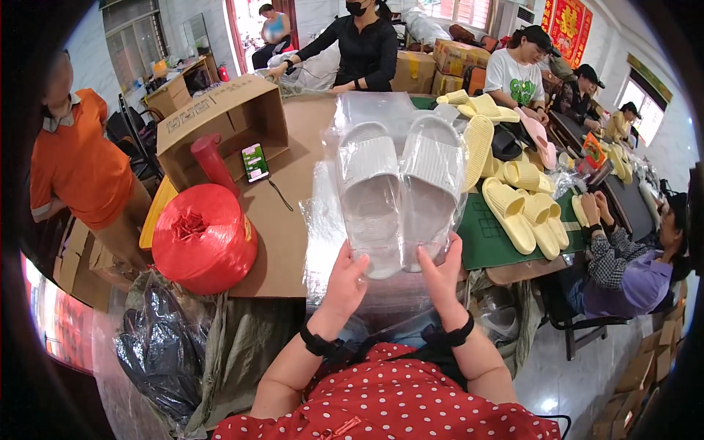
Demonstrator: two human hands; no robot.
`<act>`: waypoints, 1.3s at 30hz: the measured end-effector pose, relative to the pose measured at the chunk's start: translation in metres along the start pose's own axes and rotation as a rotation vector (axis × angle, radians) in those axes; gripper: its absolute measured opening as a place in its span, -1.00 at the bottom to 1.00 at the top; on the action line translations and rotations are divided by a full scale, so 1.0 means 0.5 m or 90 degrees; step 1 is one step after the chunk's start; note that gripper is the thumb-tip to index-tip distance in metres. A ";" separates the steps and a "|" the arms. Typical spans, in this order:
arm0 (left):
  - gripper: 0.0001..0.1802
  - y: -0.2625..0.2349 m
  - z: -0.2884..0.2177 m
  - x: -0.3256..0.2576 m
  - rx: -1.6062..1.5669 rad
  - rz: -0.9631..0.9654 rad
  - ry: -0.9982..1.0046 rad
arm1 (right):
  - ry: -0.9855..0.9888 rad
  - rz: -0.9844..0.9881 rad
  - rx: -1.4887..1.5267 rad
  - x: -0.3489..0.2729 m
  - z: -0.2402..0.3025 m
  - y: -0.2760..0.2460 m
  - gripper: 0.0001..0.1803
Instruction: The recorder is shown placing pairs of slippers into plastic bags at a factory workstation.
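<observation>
A pair of light grey slide slippers (370, 209) lies side by side inside a clear plastic bag, straps up and heels toward me. My left hand (346, 282) grips the heel end of the left slipper, thumb on top. On the other heel, my right hand (441, 277) closes in the same way, its thumb pressing the film. Both slippers are held over a pile of clear plastic bags (326, 242) on the table. To the right, near the bagged pair, several yellow slippers (506, 213) are heaped on a green mat (484, 235).
On the cardboard-covered table (282, 249) at left are a red twine roll (205, 238), a phone (255, 163), a red cylinder (214, 165) and an open carton (220, 110). Black slippers (506, 141) lie among the yellow ones. Co-workers sit or stand around the far and right sides.
</observation>
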State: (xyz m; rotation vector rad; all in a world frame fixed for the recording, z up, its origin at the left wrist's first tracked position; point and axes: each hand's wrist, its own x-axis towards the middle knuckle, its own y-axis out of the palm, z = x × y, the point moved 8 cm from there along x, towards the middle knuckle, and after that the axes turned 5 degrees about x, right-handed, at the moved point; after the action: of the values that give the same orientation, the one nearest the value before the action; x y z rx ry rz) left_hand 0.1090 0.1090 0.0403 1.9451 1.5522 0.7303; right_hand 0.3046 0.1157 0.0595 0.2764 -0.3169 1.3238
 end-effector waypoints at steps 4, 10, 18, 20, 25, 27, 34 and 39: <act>-0.44 0.012 0.029 -0.022 0.230 -0.058 0.098 | -0.002 -0.022 0.075 -0.031 0.024 0.019 -0.18; -0.36 0.056 0.026 -0.037 0.362 -0.016 0.119 | -0.006 0.015 0.052 -0.031 0.066 0.018 -0.09; -0.26 0.034 0.058 -0.033 1.131 0.187 0.006 | 0.304 0.058 0.434 -0.026 -0.011 -0.242 -0.13; -0.35 -0.021 0.068 -0.023 1.221 0.193 0.065 | 0.254 0.090 0.265 -0.055 0.043 -0.332 -0.27; -0.25 -0.054 0.031 0.018 1.290 0.146 0.093 | 0.473 -0.090 0.332 -0.215 -0.092 -0.733 -0.28; -0.17 -0.071 0.013 0.033 1.324 0.100 0.105 | 0.509 -0.069 0.303 -0.266 -0.067 -0.772 -0.27; -0.17 -0.120 0.012 0.059 1.283 0.090 0.071 | 0.646 -0.157 0.280 -0.505 -0.142 -1.022 -0.44; -0.18 -0.123 0.015 0.057 1.293 0.109 0.073 | 0.737 -0.204 0.157 -0.535 -0.162 -0.987 -0.75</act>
State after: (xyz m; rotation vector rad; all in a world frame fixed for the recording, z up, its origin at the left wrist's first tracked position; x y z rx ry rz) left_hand 0.0773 0.1479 -0.0059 3.1419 2.4332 -1.4496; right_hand 0.7343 -0.2050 -0.1254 -0.2519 0.8366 1.0126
